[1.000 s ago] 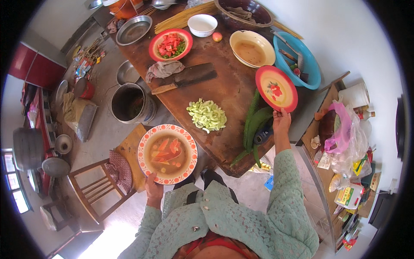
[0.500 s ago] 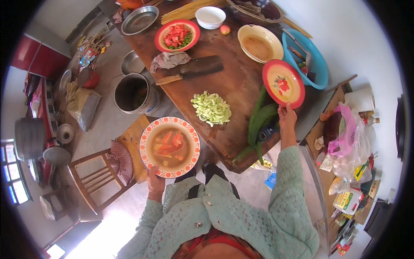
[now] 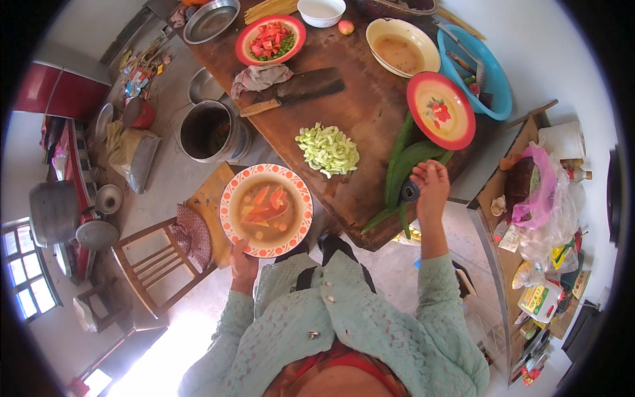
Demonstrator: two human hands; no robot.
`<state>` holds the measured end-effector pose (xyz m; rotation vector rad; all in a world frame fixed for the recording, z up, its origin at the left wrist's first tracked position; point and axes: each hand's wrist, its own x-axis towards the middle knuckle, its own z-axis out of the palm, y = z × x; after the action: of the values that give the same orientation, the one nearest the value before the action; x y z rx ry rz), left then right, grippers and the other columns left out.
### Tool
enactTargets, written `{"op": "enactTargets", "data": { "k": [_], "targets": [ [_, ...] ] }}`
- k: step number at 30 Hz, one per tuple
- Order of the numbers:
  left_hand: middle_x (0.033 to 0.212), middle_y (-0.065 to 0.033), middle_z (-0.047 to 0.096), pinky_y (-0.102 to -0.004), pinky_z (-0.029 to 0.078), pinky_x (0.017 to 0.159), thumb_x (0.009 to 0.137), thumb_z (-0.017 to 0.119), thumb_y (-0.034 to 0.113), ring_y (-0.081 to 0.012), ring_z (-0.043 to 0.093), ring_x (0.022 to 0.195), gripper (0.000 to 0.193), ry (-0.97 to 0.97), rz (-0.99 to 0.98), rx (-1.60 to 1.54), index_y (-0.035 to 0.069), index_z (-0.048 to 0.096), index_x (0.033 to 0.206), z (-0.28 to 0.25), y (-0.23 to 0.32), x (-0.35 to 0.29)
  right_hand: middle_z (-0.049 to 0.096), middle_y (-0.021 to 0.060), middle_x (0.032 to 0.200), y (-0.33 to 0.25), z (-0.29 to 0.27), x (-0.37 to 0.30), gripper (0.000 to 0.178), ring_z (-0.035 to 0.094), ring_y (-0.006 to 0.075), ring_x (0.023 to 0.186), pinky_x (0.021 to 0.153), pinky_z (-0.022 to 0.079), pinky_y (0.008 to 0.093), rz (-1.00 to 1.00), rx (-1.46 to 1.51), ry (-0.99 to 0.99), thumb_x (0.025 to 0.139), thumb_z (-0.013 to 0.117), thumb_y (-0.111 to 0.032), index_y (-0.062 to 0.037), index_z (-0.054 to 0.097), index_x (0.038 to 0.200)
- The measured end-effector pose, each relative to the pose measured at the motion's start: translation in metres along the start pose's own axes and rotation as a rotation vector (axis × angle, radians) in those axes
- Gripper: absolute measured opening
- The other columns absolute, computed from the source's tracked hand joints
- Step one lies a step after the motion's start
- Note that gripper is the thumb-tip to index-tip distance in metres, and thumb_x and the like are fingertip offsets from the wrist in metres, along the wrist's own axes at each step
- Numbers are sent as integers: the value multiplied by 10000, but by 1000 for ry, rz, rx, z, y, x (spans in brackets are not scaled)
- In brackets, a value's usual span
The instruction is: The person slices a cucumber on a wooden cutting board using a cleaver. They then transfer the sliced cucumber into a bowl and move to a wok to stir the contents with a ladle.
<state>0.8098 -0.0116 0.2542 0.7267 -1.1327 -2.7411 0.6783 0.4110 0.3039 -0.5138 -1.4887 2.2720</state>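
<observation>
A broad brown wooden table [image 3: 370, 119] fills the middle; to its left, on the near side, stands a slatted brown wooden chair [image 3: 135, 282]. A wide light-blue plastic basin [image 3: 497, 74] sits at the table's far right, and a round grey metal bucket [image 3: 238, 141] stands on the floor at left. A round white dish with an orange-patterned rim [image 3: 301, 202] is at the table's near left, apart from its edge, holding brownish liquid and orange-red pieces. The left hand [image 3: 243, 261] grips its near rim. A round cream enamel basin [image 3: 383, 32] lies far right, and just beside it a red-rimmed yellow enamel plate with a red flower [image 3: 441, 110]. Long, slim green vegetables [image 3: 407, 165] lie nearer, beside the right hand [image 3: 430, 178], whose fingers are curled; whether they hold anything cannot be told. Farther left lie a dark, wooden-handled cleaver [image 3: 307, 86] and, nearer, a pale-green chopped heap [image 3: 327, 150].
</observation>
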Motion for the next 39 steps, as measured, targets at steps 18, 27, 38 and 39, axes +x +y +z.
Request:
{"op": "enactTargets", "data": {
  "k": [18, 27, 38, 39],
  "targets": [
    [1099, -125, 588, -374, 512, 853, 818, 577, 47, -251, 603, 1014, 321, 149, -109, 232, -9, 517, 1128, -108, -72, 95, 494, 154, 1316, 168, 103, 11, 449, 405, 344, 1273, 1068, 286, 458, -386, -885, -9, 910, 543, -382, -78, 531, 1240],
    [1123, -143, 611, -408, 516, 886, 842, 577, 13, -269, 625, 995, 350, -48, -166, 356, -30, 510, 1182, -91, -128, 147, 559, 136, 1197, 179, 118, 19, 439, 474, 339, 1159, 1009, 324, 451, -746, -1121, -191, 771, 702, -357, -100, 593, 1109],
    [1138, -128, 607, -388, 502, 909, 838, 570, 18, -270, 615, 1026, 382, -71, -314, -65, -3, 491, 1211, -31, -123, 147, 579, 115, 1012, 196, 139, -53, 307, 540, 332, 973, 851, 417, 437, -747, -982, -227, 680, 732, -246, -114, 612, 930],
    [1134, -129, 607, -391, 504, 908, 839, 565, 14, -271, 614, 1028, 379, -58, -314, -60, -5, 491, 1211, -31, -120, 146, 578, 113, 1015, 200, 142, -62, 315, 539, 332, 976, 852, 416, 437, -755, -979, -218, 680, 730, -248, -114, 608, 939]
  ]
}}
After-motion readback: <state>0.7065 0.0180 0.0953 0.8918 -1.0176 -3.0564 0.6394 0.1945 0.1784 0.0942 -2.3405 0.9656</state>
